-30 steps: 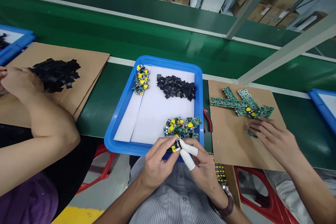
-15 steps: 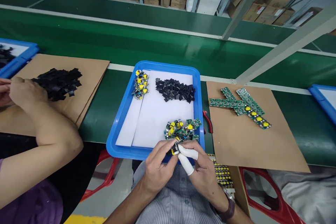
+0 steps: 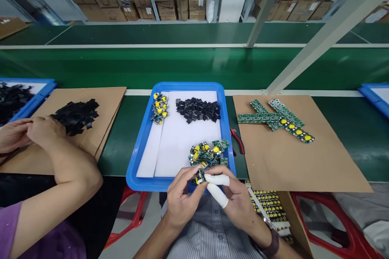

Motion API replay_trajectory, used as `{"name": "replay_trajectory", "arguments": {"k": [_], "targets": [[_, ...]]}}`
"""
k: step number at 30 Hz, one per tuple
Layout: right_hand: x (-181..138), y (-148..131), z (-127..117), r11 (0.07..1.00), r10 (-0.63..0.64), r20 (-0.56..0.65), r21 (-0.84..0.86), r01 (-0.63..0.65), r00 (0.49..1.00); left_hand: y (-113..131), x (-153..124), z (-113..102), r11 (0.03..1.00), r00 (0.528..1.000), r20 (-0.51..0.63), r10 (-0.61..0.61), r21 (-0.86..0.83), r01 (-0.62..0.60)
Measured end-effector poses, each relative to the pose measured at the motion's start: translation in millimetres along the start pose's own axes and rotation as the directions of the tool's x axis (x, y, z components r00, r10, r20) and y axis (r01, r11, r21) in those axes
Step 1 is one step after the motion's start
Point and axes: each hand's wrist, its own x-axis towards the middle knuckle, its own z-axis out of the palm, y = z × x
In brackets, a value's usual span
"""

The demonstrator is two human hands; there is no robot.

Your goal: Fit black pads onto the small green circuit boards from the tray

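My left hand (image 3: 182, 196) and my right hand (image 3: 234, 198) meet just below the near edge of a blue tray (image 3: 138, 151). Together they pinch a small green circuit board with a yellow part (image 3: 199, 177). White finger cots cover two fingers of my right hand. A pile of the same small boards (image 3: 209, 151) lies in the tray right above my hands. Farther back in the tray sit a heap of small black parts (image 3: 198, 109) and a smaller cluster of boards (image 3: 159, 107).
A cardboard sheet (image 3: 288, 162) on the right carries strips of green boards (image 3: 275, 119). Red cutters (image 3: 237, 139) lie beside the tray. A co-worker's hands (image 3: 27, 131) rest on a left cardboard sheet with black parts (image 3: 75, 114). A green conveyor belt (image 3: 182, 64) runs behind.
The view has tilted upward and my hands stay joined on the small board. The co-worker's hand on the right cardboard sheet has withdrawn out of view.
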Motion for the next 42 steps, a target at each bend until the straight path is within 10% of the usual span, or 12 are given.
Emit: {"name": "replay_trajectory", "arguments": {"k": [18, 22, 28, 36, 42], "targets": [[2.0, 0.8, -10.0, 0.997, 0.01, 0.092, -0.076, -0.003, 0.996, 8.3, 24.7, -20.3, 0.982, 0.985, 0.135, 0.105, 0.143, -0.124], [-1.1, 8.2, -19.0, 0.997, 0.022, 0.001, -0.077, -0.022, 1.0, -15.2, 79.9, -66.4, 0.737, 0.989, 0.116, -0.086, 0.675, -0.015], [-5.2, 16.2, -43.5, 0.987, -0.045, -0.12, -0.157, 0.026, 0.992, -58.1, 142.0, -112.4, 0.503, 0.972, -0.022, -0.232, 0.853, 0.139], [7.8, 10.5, -82.4, 0.91, -0.115, -0.235, -0.414, 0.008, 0.965, -31.6, 125.4, -84.8, 0.457, 0.963, 0.078, -0.257, 0.888, 0.051], [39.7, -8.6, -62.7, 0.857, -0.254, -0.05, -0.474, 0.201, 0.966, -32.8, 155.4, -35.7, 0.539, 0.888, 0.361, -0.286, 0.827, -0.162]]}}
